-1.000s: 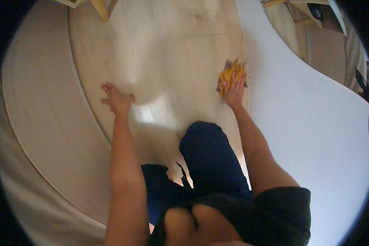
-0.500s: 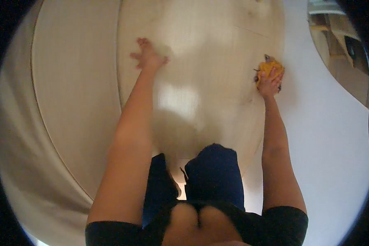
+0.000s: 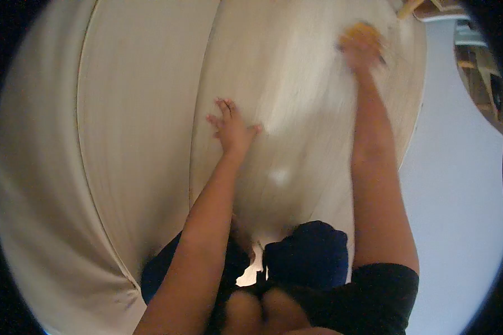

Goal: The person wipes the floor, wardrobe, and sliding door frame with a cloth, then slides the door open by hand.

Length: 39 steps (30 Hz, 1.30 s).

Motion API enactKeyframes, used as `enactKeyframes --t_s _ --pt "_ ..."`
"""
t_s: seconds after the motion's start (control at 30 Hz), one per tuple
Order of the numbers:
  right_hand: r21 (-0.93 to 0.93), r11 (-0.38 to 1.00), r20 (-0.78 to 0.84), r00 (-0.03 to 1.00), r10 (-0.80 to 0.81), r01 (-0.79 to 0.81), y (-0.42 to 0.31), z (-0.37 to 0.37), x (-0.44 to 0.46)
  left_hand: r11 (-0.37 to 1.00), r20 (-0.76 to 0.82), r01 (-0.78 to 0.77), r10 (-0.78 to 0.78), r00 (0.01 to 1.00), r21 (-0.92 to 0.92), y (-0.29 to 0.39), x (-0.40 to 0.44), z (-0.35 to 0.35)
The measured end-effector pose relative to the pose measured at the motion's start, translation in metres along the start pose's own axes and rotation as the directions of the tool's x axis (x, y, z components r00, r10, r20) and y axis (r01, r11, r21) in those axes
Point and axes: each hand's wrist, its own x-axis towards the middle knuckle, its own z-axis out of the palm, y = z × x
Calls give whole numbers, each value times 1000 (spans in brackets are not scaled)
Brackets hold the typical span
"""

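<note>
My left hand (image 3: 233,129) rests on the light wood floor (image 3: 296,106) with its fingers spread and nothing in it. Farther forward and to the right, my right hand (image 3: 363,54) is on a yellow-orange cloth (image 3: 364,32) with dark edges, pressed against the floor. The hand and cloth are blurred by motion, and the palm covers part of the cloth. Both arms reach forward from a dark shirt, over knees in dark blue trousers (image 3: 307,257).
A pale panel (image 3: 140,111) and a beige draped cover (image 3: 39,167) run along the left. On the right stands a white surface (image 3: 452,167) with a mirror-like curved piece (image 3: 480,72). A wooden leg (image 3: 409,8) shows at the top right.
The view has shifted and turned. My right hand has moved with the cloth away from the white surface and farther forward. My left hand sits closer to the body and remains spread.
</note>
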Motion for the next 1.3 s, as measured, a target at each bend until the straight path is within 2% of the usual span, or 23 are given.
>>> enactKeyframes --t_s 0.13,0.23,0.3,0.33,0.4,0.47,0.5,0.53,0.57,0.63,0.73,0.8,0.83,0.9,0.93,1.0,1.07,1.1,1.13,1.17,1.2,1.23,1.3 --pt "299 930 111 960 -258 215 -186 -69 -44 1000 -29 -17 17 999 20 -21 -18 24" --pt "254 884 240 860 -450 391 -218 -106 -152 997 -82 -82 82 993 0 -63 -8 81" --pt "394 709 1 771 -637 585 -201 -50 -198 990 -148 -119 106 983 -79 -71 -13 93" --pt "126 792 230 759 -610 598 -183 -21 -200 997 -104 -72 71 992 -6 -65 -37 83" --pt "142 938 289 893 -345 317 -142 -39 -143 995 -50 -80 83 995 66 -87 -10 41" --pt "105 987 -4 993 -121 121 -27 -14 -159 981 -65 -151 160 985 122 -108 3 51" --pt "204 979 32 999 -25 18 28 -33 -173 971 -77 -169 185 980 171 -112 4 55" --pt "116 992 -81 996 -43 52 88 -14 -195 965 -47 -201 211 976 167 -120 3 61" --pt "104 995 -56 998 -4 10 145 -14 -226 957 -68 -219 235 970 189 -125 4 63" --pt "101 994 -25 999 37 -34 165 -7 -235 948 -88 -229 253 963 221 -127 27 35" --pt "-226 875 -439 847 302 -429 120 8 -241 949 -126 -230 261 957 217 -137 30 50" --pt "84 976 -140 967 213 -202 40 -51 -211 963 -102 -202 223 969 179 -137 43 50" --pt "503 854 -199 944 263 -131 -10 -38 -213 964 -117 -186 210 971 192 -138 43 47" --pt "466 884 -22 998 58 -41 -120 0 -227 969 -63 -186 198 978 163 -135 43 45" --pt "441 887 -64 991 -121 137 -173 -5 -249 971 -75 -170 185 980 167 -137 42 43" --pt "409 858 -113 950 -291 312 -206 -13 -270 968 3 -204 206 978 146 -137 47 39" --pt "376 746 -393 824 -408 549 -188 -7 -283 967 -56 -190 202 978 169 -152 60 47" --pt "403 852 -80 940 -332 335 -167 -22 -277 964 -95 -194 214 972 185 -157 65 55" --pt "348 930 236 949 -211 120 -135 -37 -267 964 -87 -195 213 973 181 -158 68 59" --pt "305 938 -95 985 -144 167 -91 16 -277 967 -90 -194 211 973 162 -160 69 59" --pt "335 935 1 993 -122 115 -35 4 -284 970 -102 -196 212 972 145 -163 74 57" --pt "337 908 133 967 215 -249 3 4 -288 970 -109 -195 212 971 146 -165 80 56" --pt "-40 962 -71 961 266 -269 70 12 -312 967 -91 -203 218 972 152 -170 87 58"
